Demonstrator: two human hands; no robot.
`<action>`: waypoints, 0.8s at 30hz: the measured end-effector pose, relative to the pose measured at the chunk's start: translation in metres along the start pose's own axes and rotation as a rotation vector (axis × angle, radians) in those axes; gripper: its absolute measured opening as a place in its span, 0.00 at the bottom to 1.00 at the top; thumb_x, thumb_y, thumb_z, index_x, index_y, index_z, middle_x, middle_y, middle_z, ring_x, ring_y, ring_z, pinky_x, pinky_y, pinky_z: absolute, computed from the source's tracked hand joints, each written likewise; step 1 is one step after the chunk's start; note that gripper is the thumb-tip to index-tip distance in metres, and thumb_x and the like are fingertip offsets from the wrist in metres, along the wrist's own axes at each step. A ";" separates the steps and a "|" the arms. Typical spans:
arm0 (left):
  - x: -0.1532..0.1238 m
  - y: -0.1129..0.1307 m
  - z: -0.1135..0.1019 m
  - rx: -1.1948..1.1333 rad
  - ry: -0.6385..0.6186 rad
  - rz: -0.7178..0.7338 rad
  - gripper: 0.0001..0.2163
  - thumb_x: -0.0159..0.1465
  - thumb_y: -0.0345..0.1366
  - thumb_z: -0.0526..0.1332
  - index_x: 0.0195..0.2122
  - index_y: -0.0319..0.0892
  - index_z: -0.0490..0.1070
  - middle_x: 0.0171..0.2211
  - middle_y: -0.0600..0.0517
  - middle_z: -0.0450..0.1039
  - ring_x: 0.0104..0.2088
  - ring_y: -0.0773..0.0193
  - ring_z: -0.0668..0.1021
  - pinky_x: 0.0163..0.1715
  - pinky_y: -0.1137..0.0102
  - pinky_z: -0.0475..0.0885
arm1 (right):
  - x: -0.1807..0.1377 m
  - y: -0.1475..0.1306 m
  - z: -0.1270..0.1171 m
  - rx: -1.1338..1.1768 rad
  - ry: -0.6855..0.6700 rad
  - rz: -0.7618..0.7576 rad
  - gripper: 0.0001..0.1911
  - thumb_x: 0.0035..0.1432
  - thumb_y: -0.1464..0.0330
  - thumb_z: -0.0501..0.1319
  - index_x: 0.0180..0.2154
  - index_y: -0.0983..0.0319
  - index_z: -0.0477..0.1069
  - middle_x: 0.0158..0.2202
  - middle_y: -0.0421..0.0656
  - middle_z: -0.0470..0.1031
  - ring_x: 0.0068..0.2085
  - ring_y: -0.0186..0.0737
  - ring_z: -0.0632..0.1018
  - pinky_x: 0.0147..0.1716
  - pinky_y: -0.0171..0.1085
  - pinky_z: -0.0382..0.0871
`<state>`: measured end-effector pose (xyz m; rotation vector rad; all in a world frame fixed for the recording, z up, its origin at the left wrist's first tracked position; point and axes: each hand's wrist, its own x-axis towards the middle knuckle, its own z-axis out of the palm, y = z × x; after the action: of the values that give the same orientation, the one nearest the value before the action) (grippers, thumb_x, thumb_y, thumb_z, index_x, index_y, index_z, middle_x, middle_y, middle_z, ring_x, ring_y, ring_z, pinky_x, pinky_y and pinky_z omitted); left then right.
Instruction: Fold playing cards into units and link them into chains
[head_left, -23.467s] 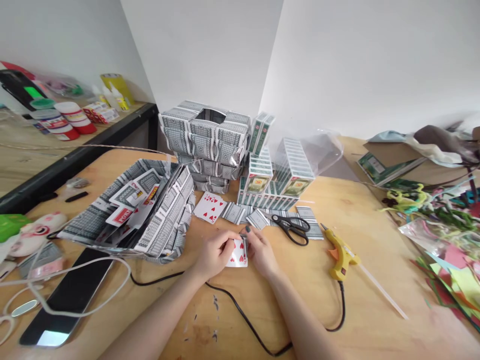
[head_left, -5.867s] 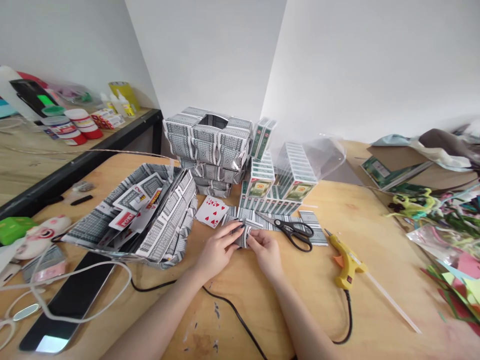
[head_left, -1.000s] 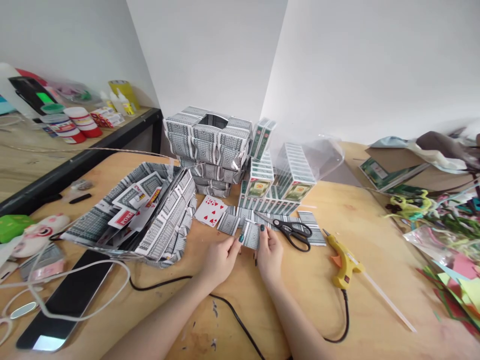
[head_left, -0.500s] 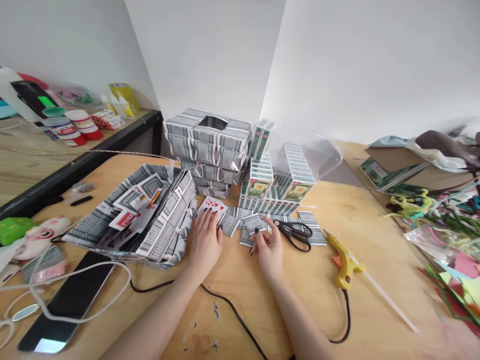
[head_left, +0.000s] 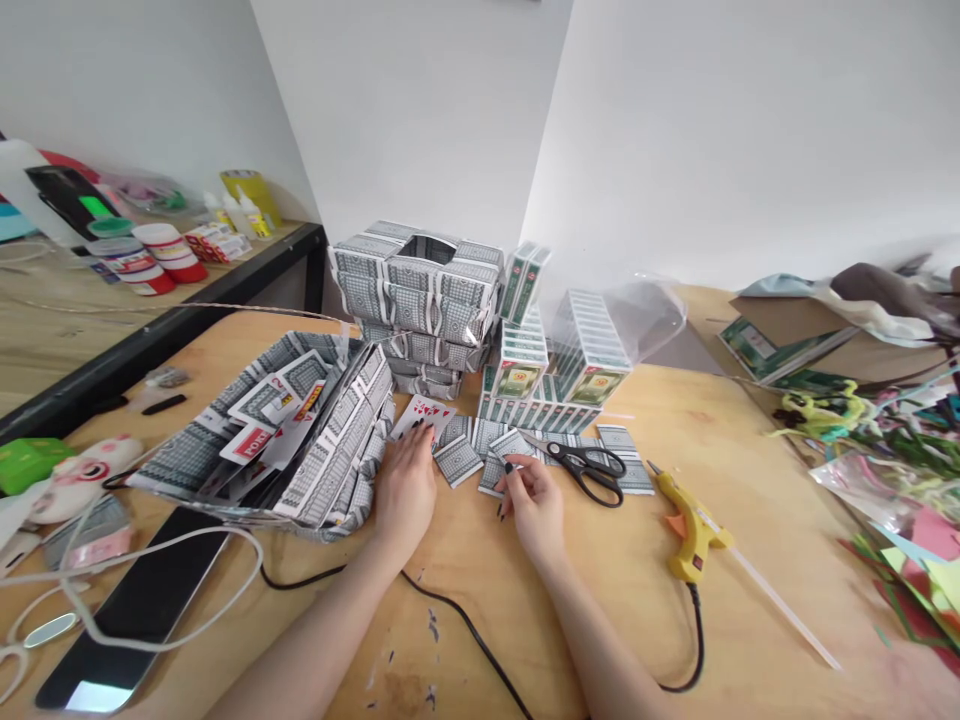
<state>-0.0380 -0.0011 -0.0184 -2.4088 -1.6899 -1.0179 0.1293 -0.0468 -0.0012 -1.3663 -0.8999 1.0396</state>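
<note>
Left hand (head_left: pixel 406 488) over white, red-hearted paper playing cards (head_left: pixel 424 406)

Head view: it lies flat, fingers outstretched, unclenched; the playing cards are likely light, springy, slippery, best pinched by edges. Beside grey-patterned folded-card squares (head_left: pixel 459 461), the right hand (head_left: pixel 537 502) curls; its grip cannot be told.

Head camera looks forward — down over the table (head_left: pixel 469 545).

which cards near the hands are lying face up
The red-heart cards, partly covered by the left hand. The folded pieces lying toward the right hand show grey patterned backs instead.
</note>
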 end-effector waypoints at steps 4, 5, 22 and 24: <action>0.004 0.012 -0.014 -0.120 0.142 0.018 0.14 0.61 0.25 0.48 0.47 0.39 0.65 0.48 0.45 0.70 0.51 0.60 0.71 0.51 0.60 0.66 | -0.003 -0.003 0.001 0.058 -0.049 0.021 0.18 0.51 0.55 0.57 0.35 0.64 0.66 0.21 0.37 0.69 0.14 0.28 0.65 0.12 0.29 0.60; 0.004 0.016 -0.017 -0.154 0.149 0.054 0.13 0.62 0.25 0.49 0.45 0.40 0.66 0.47 0.46 0.71 0.50 0.61 0.71 0.52 0.60 0.66 | -0.004 -0.004 0.001 0.093 -0.076 0.035 0.19 0.52 0.54 0.57 0.35 0.64 0.66 0.22 0.38 0.71 0.14 0.28 0.66 0.12 0.30 0.60; 0.005 0.013 -0.010 -0.088 0.057 0.099 0.16 0.62 0.28 0.49 0.50 0.39 0.63 0.52 0.43 0.67 0.54 0.56 0.67 0.53 0.56 0.63 | 0.001 -0.004 -0.001 0.147 -0.066 0.065 0.15 0.49 0.57 0.60 0.29 0.63 0.64 0.15 0.34 0.66 0.13 0.29 0.65 0.12 0.29 0.57; 0.007 0.004 -0.002 -0.010 0.035 0.018 0.17 0.61 0.30 0.50 0.52 0.36 0.61 0.52 0.39 0.65 0.54 0.52 0.67 0.52 0.53 0.63 | 0.001 -0.003 0.000 0.132 -0.059 0.068 0.16 0.49 0.56 0.60 0.29 0.63 0.64 0.15 0.35 0.66 0.13 0.30 0.65 0.12 0.30 0.58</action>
<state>-0.0345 0.0021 -0.0120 -2.3935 -1.6524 -1.0624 0.1301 -0.0457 0.0020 -1.2690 -0.8178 1.1759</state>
